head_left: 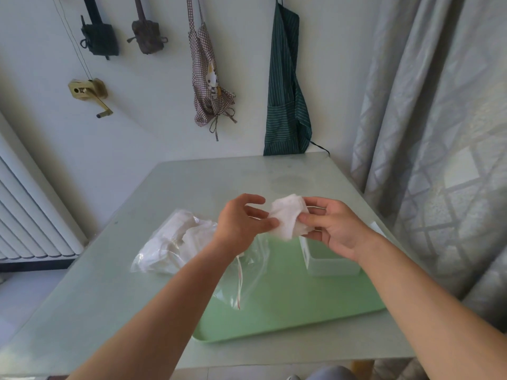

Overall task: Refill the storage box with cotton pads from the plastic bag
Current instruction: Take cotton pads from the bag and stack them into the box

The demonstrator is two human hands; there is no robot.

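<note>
Above the green tray (288, 305), I hold a stack of cotton pads (289, 216) between both hands: my right hand (336, 229) grips it, thumb in front and fingers behind, while my left hand (244, 218) pinches its left edge, index finger arched free. Directly below my right hand, the translucent storage box (329, 259) stands on the tray's right side. To the left, the clear plastic bag (175, 242) lies half on the tray, half on the pale table (109, 283), with more white pads bunched in its far end.
</note>
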